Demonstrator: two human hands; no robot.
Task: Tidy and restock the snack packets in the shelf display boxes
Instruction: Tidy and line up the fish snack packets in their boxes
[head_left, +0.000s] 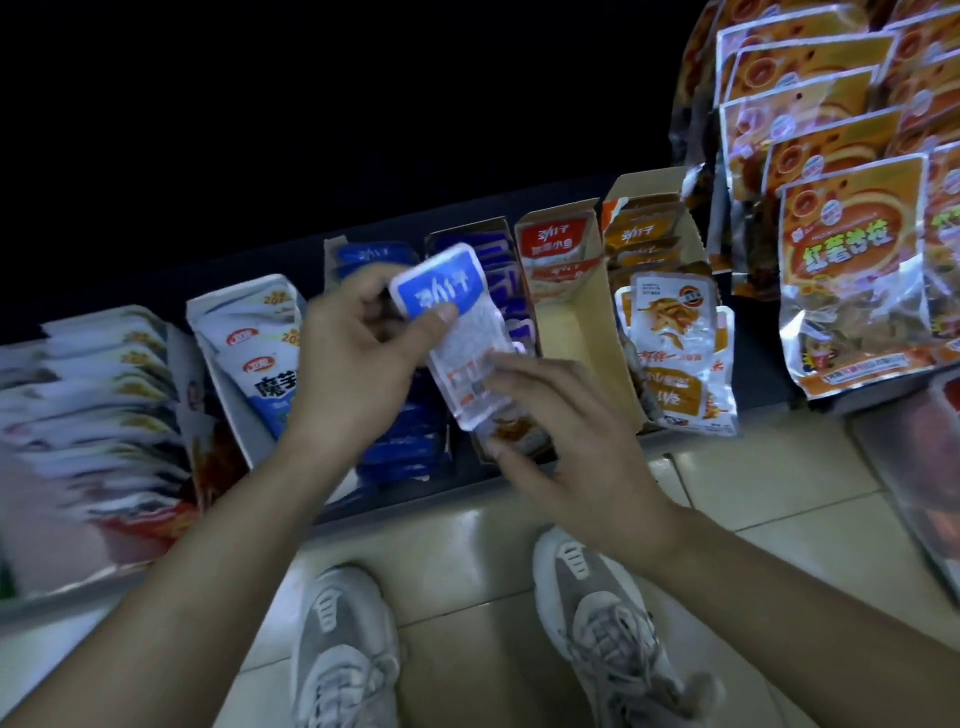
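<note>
Blue packet (451, 322), with a blue label end and a clear body, is held up over the blue box (470, 291), just above the packets standing in it. The left hand (358, 364) has its grip closed on the label end, thumb pressed on the front. The right hand (561, 431) touches the packet's lower end with fingers half curled; whether that grip is closed on it I cannot tell. Left of the blue box sits a second box of blue packets (400, 441), and further left white packets (249, 343). Right of the blue box stands a red box (563, 291), mostly bare inside, then an orange box (660, 322). Beyond the orange box hang large orange bags (852, 270). Below the blue box, grey shoes (343, 644) stand on the tiled floor (467, 571).
</note>
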